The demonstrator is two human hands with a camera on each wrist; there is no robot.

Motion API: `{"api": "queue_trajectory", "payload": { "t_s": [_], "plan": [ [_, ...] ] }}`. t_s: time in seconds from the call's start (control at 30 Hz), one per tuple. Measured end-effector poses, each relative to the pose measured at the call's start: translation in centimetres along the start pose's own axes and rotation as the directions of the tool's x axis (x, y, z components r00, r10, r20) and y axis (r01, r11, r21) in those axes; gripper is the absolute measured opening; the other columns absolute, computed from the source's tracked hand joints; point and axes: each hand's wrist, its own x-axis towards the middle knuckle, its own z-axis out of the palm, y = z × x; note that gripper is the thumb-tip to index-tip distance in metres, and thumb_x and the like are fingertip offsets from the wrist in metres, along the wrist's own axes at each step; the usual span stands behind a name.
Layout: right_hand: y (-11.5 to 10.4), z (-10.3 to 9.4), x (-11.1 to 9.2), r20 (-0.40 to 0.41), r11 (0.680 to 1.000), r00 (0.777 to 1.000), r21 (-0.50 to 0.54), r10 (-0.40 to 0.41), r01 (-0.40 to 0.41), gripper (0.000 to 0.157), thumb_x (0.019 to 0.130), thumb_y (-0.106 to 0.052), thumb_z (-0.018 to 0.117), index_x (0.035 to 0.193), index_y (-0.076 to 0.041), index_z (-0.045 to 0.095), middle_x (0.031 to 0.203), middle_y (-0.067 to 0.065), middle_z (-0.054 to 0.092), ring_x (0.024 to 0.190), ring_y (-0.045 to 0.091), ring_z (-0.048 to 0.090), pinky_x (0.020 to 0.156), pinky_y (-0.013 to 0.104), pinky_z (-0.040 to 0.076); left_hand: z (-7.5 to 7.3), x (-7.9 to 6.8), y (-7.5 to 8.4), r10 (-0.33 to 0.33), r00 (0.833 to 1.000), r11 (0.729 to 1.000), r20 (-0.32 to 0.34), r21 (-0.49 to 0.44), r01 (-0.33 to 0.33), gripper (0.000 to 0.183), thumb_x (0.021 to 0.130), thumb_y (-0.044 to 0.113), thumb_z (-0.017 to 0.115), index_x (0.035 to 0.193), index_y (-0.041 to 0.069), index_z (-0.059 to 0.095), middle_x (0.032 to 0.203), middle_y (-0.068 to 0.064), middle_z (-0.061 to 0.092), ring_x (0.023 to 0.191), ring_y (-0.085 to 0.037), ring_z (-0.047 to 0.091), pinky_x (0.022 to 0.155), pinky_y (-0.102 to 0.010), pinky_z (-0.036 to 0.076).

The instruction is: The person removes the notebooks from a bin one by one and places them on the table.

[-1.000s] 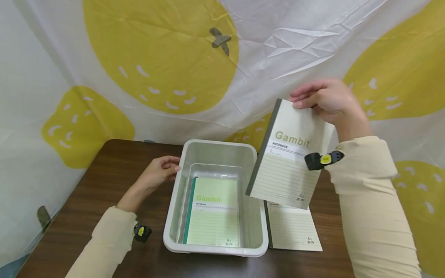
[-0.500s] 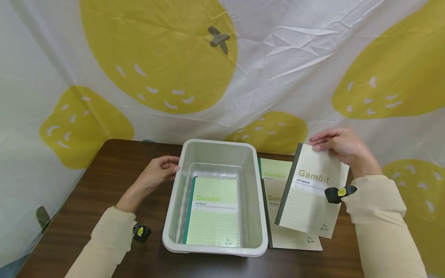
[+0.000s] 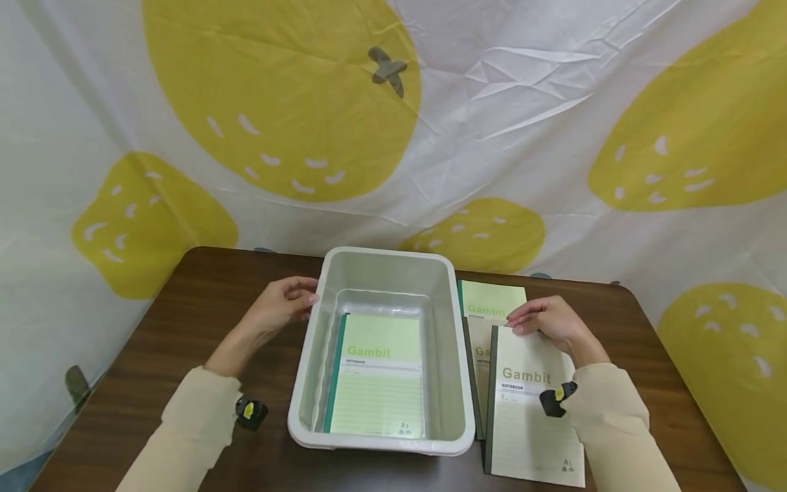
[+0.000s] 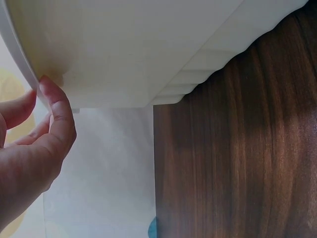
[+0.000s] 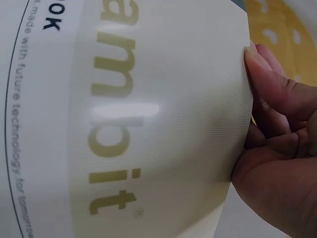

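My right hand [image 3: 556,321] pinches the top edge of a cream notebook [image 3: 531,424] with a dark grey spine, its cover marked Gambit. In the right wrist view the thumb lies along that edge and the cover [image 5: 188,99] bows slightly. Partly beneath it are another grey-spined notebook [image 3: 478,335] and a green-spined notebook [image 3: 492,295]. My left hand [image 3: 283,307] holds the left rim of a light grey plastic bin [image 3: 464,383], thumb and forefinger pinching the rim in the left wrist view. A notebook with a green spine [image 3: 378,383] lies flat inside the bin.
The bin stands on a dark brown wooden table [image 3: 184,321], with the notebooks along its right side. Behind the table hangs a white cloth [image 3: 344,225] printed with yellow fruit.
My right hand has brought the grey-spined notebook down from above the bin's right side and laid it low over the other notebooks. My left hand has stayed on the bin's rim.
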Motion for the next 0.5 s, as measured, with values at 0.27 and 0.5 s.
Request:
{"api": "queue_trajectory", "payload": {
  "t_s": [0.27,0.5],
  "plan": [
    [2.2,2.2,0.6,0.031,0.999,0.999,-0.007,0.037,-0.037,0.018,0.079,0.01,0.057,0.095,0.015,0.062,0.078,0.009,0.067,0.073,0.014,0.062,0.067,0.024,0.048,0.0,-0.1,0.2,0.004,1.0,1.0,-0.001,0.001,-0.004,0.037,0.09,0.002,0.054,0.123,-0.012,0.043,0.1,-0.022,0.058,0.076,-0.016,0.057,0.076,-0.034,0.051],
    [3.6,3.1,0.9,0.051,0.995,0.995,0.044,0.089,-0.092,0.022,0.08,0.007,0.057,0.101,0.014,0.06,0.081,0.009,0.068,0.076,0.014,0.062,0.069,0.025,0.048,0.0,-0.1,0.2,-0.002,1.0,1.0,-0.009,-0.006,0.002,0.036,0.09,0.002,0.055,0.122,-0.012,0.044,0.098,-0.021,0.059,0.076,-0.016,0.058,0.075,-0.034,0.052]
  ]
}}
